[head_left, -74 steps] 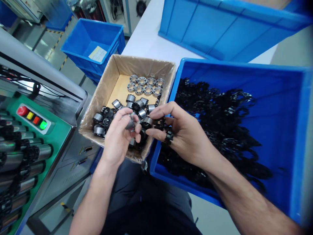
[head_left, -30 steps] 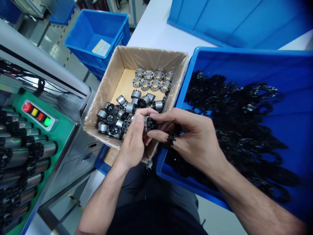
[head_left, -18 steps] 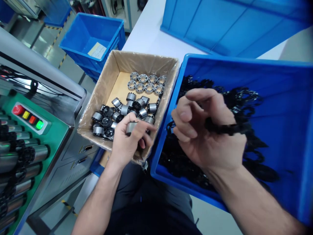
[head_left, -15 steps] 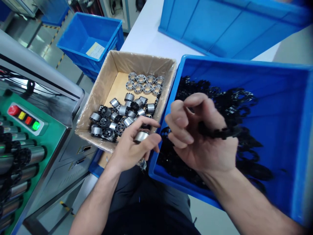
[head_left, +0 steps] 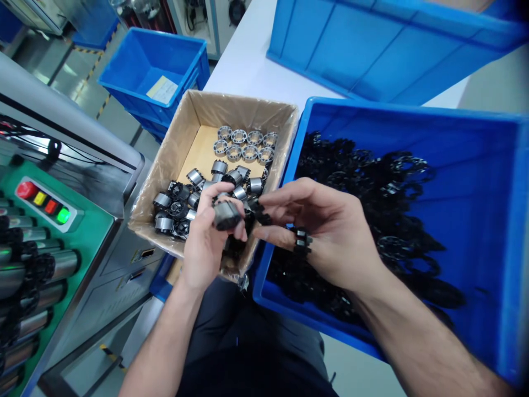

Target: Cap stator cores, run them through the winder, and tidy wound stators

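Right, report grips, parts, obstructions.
Left grip: holding silver cylinder. Right grip: black piece at thumb base, second piece by fingertips, blurred. Possible snag: loose cylinders in carton below.

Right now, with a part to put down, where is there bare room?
In the carton, between its left wall and the metal rings; in the blue bin, right of the black rings; on the white tabletop, between carton and large blue crate. The carton's near half is crowded: loose metal parts, the left hand above. So is the bin's left side.

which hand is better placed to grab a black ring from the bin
Probably the right hand: though holding black parts, it's over the bin; the left hand holds a metal core over the carton.
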{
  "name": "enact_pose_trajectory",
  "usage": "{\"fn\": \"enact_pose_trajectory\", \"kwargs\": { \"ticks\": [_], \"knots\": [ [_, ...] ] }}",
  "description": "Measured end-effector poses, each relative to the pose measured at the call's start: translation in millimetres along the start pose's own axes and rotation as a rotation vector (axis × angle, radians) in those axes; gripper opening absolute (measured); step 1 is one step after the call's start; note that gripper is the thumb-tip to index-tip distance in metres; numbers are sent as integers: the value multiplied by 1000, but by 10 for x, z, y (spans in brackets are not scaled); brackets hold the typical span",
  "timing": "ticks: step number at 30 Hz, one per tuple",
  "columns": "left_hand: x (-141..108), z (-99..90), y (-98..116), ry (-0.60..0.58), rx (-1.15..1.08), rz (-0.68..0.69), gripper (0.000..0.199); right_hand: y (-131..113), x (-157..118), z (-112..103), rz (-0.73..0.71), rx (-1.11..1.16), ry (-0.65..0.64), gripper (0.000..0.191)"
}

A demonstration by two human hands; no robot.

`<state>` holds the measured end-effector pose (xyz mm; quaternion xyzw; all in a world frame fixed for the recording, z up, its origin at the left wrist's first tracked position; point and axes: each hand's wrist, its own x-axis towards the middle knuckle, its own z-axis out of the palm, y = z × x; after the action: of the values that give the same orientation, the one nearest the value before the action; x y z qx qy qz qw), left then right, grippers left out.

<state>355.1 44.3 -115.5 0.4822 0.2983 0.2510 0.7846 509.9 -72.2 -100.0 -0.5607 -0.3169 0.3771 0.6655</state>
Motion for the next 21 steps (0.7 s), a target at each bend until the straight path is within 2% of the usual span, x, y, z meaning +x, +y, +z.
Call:
{"fn": "enact_pose_trajectory", "kwargs": {
  "ticks": [6,11,21],
  "knots": [
    [-2,-8,-75,-27,55,-67,56,97,-25,44,-20,2,-17,44],
    [-43,-20,-112,16,66,-66,49,124,-66,77,-28,-11,-43,35],
    [-43,-41,-80,-55,48,-92,41,138,-71,92,-32,-12,-51,33]
  ]
}}
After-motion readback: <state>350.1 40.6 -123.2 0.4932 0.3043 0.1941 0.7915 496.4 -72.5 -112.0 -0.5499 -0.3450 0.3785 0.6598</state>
